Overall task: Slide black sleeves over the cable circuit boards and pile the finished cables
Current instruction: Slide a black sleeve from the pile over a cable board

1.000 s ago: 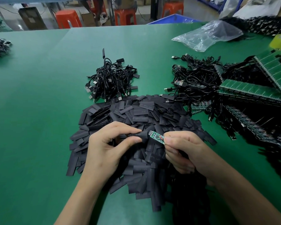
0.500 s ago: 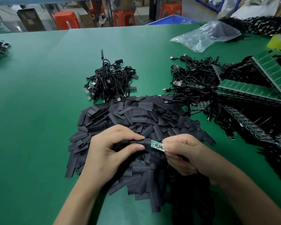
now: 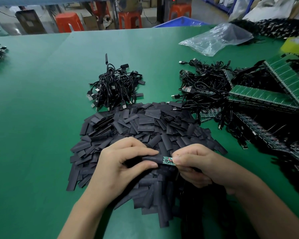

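1. Left hand [image 3: 121,163]: pinches black sleeve [image 3: 152,159], partly over circuit board [image 3: 168,160].
2. Right hand [image 3: 197,164]: pinches the board's exposed end.
3. Loose sleeves [image 3: 145,125]: heaped on green counter [image 3: 41,118] beneath.
4. Finished cables [image 3: 114,87]: piled behind.

Head camera looks forward and down over the green table [image 3: 41,118].

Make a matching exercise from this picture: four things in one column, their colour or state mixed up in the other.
Things:
1 plastic bag
2 tape roll
3 stool
4 circuit board

Descriptions:
A yellow
B partly inside a black sleeve
C clear
D orange-red

Pairs: 1-C, 2-A, 3-D, 4-B
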Tool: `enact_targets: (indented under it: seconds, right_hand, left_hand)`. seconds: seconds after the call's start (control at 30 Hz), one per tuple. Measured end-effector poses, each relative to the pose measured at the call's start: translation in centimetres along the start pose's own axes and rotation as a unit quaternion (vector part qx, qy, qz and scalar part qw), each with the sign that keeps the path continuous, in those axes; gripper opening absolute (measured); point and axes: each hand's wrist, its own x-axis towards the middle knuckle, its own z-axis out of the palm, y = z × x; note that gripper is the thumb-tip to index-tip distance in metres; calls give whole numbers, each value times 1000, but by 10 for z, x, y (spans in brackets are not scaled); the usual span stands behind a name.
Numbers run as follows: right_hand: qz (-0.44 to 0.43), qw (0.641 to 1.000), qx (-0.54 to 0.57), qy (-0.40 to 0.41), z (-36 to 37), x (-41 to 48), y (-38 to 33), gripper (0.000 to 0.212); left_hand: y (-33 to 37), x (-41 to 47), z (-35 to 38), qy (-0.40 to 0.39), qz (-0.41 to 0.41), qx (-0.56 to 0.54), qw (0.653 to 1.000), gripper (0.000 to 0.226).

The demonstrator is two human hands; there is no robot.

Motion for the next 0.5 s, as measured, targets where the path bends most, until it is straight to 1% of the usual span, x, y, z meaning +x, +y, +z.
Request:
enact_targets:
  seconds: [0.2, 0.5]
  right_hand:
    - [16, 1000, 4, -7, 2, -1, -1, 37]
    - [16, 999, -27, 18, 7, 0, 1, 36]
  left_hand:
    - [4, -1, 4, -17, 16, -5, 1000, 22]
    - [9, -3, 11, 16, 21, -25, 999, 18]
